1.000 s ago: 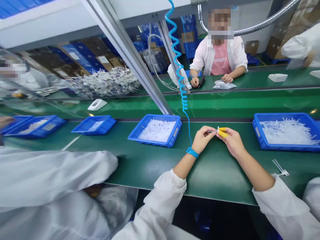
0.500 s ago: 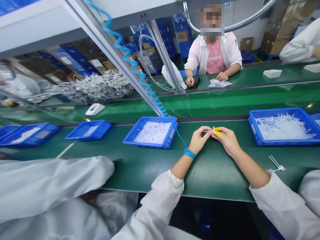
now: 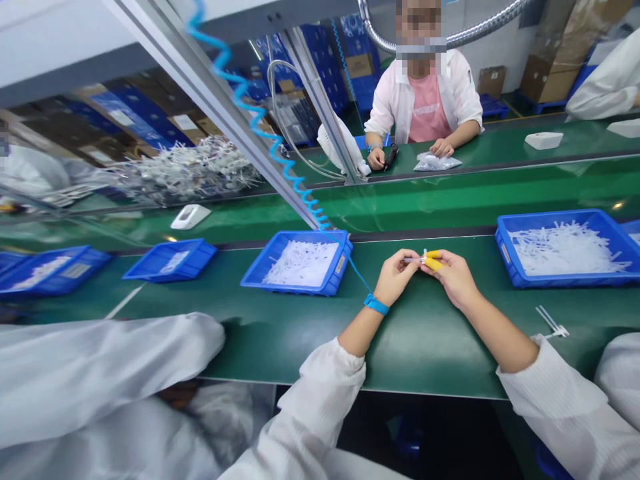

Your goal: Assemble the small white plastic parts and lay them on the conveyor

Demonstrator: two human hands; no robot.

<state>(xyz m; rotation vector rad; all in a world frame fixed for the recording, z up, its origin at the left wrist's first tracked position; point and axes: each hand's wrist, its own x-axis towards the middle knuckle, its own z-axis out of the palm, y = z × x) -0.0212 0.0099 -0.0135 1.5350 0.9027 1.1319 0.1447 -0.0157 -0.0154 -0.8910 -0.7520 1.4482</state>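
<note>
My left hand (image 3: 394,277), with a blue band (image 3: 375,304) on its wrist, pinches a thin whitish strip (image 3: 413,260) between thumb and fingers. Closed around the yellow handles of small pliers (image 3: 433,264) is my right hand (image 3: 455,279). The head of the pliers meets the strip just where the two hands come together above the green worktop (image 3: 425,347). Fingers cover much of the strip, so its full shape is hidden. To the right of my right forearm, a white part with thin prongs (image 3: 561,331) lies on the worktop.
Blue trays of white strips stand left (image 3: 330,288) and right (image 3: 510,267) of my hands. A coiled blue cord (image 3: 280,157) hangs beside a slanted metal post. Across the green belt (image 3: 450,193) sits a person; a white sleeve (image 3: 165,353) is close on my left.
The whole view has shifted slightly. Both hands stay together, still holding the strip and the pliers, with hardly any visible movement.
</note>
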